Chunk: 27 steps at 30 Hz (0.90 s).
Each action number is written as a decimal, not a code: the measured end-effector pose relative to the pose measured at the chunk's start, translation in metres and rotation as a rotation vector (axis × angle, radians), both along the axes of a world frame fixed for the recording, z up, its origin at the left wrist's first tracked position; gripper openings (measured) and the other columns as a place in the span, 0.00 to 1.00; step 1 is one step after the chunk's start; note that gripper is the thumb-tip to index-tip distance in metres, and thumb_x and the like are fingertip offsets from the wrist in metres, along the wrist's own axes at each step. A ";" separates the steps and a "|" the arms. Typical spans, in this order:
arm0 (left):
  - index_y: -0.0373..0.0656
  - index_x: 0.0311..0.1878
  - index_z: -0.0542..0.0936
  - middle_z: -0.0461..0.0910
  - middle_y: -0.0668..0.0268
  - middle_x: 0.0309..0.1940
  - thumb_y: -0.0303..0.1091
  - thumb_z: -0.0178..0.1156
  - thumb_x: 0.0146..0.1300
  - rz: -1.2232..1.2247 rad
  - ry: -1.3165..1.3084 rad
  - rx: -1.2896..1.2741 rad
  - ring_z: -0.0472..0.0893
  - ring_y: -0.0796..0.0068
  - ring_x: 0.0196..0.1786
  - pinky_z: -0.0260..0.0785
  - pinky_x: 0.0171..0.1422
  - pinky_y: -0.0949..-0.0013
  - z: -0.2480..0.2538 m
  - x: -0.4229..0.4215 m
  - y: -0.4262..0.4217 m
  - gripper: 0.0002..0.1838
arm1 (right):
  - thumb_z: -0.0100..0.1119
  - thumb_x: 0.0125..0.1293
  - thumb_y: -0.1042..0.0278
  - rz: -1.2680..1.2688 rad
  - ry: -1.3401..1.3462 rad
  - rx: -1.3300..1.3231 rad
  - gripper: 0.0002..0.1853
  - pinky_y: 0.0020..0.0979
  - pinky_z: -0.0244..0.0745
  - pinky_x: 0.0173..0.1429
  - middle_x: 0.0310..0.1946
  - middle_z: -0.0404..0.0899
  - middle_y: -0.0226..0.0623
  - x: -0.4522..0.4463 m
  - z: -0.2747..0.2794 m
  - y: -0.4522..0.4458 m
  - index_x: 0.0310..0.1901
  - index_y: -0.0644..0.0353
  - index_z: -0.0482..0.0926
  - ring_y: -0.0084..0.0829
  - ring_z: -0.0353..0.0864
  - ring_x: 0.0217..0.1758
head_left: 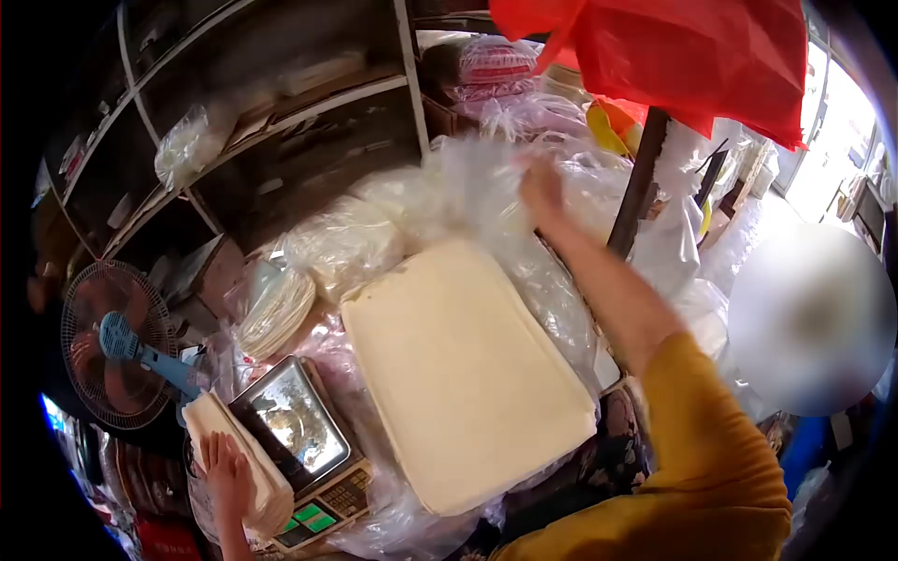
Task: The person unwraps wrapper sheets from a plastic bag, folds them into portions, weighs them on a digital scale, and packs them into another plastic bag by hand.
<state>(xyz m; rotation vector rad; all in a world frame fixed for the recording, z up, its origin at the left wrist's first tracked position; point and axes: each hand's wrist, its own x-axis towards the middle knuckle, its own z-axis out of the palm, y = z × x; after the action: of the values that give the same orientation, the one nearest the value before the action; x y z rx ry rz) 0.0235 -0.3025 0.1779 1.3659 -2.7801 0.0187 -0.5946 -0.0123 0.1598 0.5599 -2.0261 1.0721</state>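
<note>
In the head view, two hands show. The left hand (227,472) lies flat, fingers extended, on one folded cream stack (248,458) at lower left, just beside one scale (297,421) with a single metal pan and two green labels. The right hand (541,192) is raised past the far end of the one large cream slab (468,374), near clear plastic bags (346,234); it is blurred, so I cannot tell whether its fingers are apart or clamped on plastic. The slab lies between the hands, at the middle. Beyond the scale sits one bagged pale bundle (276,313); one fan (117,341) stands left, and one red sheet (673,56) hangs upper right.
</note>
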 end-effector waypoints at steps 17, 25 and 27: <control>0.28 0.43 0.79 0.77 0.49 0.44 0.33 0.48 0.62 -1.412 1.366 0.901 0.77 0.51 0.52 0.63 0.62 0.42 0.086 -0.120 0.337 0.17 | 0.58 0.46 0.72 -0.203 -0.033 1.597 0.11 0.40 0.75 0.42 0.35 0.83 0.42 -0.023 -0.014 0.134 0.34 0.58 0.84 0.41 0.83 0.40; 0.41 0.40 0.82 0.82 0.63 0.38 0.23 0.58 0.52 -0.806 0.900 0.278 0.81 0.69 0.45 0.70 0.53 0.67 0.104 -0.048 0.310 0.11 | 0.49 0.57 0.72 -0.232 -0.135 1.579 0.11 0.43 0.77 0.41 0.36 0.82 0.47 -0.004 0.013 0.124 0.34 0.61 0.83 0.45 0.83 0.38; 0.39 0.45 0.80 0.80 0.59 0.41 0.17 0.53 0.55 -0.417 1.059 0.487 0.79 0.66 0.46 0.71 0.51 0.70 0.037 -0.052 0.292 0.14 | 0.50 0.58 0.73 -0.264 -0.101 1.312 0.11 0.42 0.79 0.40 0.38 0.82 0.45 -0.018 0.014 0.107 0.38 0.63 0.83 0.46 0.83 0.39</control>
<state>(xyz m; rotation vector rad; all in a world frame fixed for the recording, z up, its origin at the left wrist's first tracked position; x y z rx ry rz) -0.0289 -0.0110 0.2151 0.4931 -2.0782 -1.0881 -0.6122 0.0947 0.1743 0.8112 -2.6051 -0.5373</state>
